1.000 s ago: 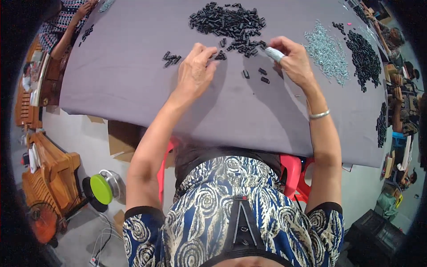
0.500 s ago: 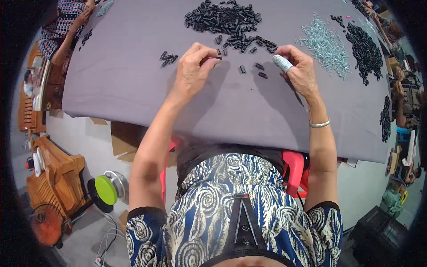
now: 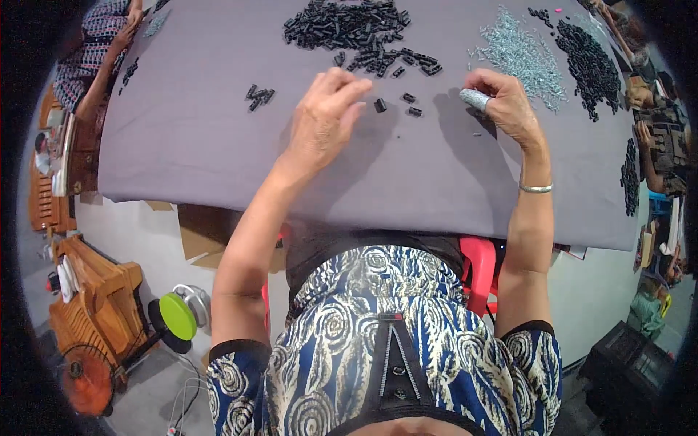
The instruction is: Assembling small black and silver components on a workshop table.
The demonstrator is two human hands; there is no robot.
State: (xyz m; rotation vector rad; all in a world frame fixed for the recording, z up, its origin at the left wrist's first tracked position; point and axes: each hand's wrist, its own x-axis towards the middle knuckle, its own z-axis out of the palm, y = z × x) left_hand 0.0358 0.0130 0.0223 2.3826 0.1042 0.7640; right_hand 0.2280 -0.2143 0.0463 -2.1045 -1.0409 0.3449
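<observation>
My left hand [image 3: 323,120] hovers over the cloth with thumb and index finger apart, and no piece shows between them. Just right of it lie several small black cylindrical pieces, one of them a lone black piece [image 3: 380,105]. My right hand [image 3: 505,112] is closed, thumb and fingers drawn together beside the heap of small silvery pins [image 3: 520,62]. Whatever it may pinch is hidden. A silver wrapping [image 3: 476,99] covers one of its digits. A tiny silvery piece [image 3: 477,134] lies on the cloth below that hand.
Beyond my hands a large heap of black pieces [image 3: 345,25] covers part of the grey tablecloth [image 3: 218,145]. A small black cluster [image 3: 259,97] lies left, and another dark heap [image 3: 590,69] right. Other people's arms [image 3: 102,91] reach the table's sides. A pink chair [image 3: 478,272] is under me.
My left thumb and index finger have parted; a dark piece was at their tips before. My right hand has moved right, closer to the silvery heap. The whole view has shifted slightly.
</observation>
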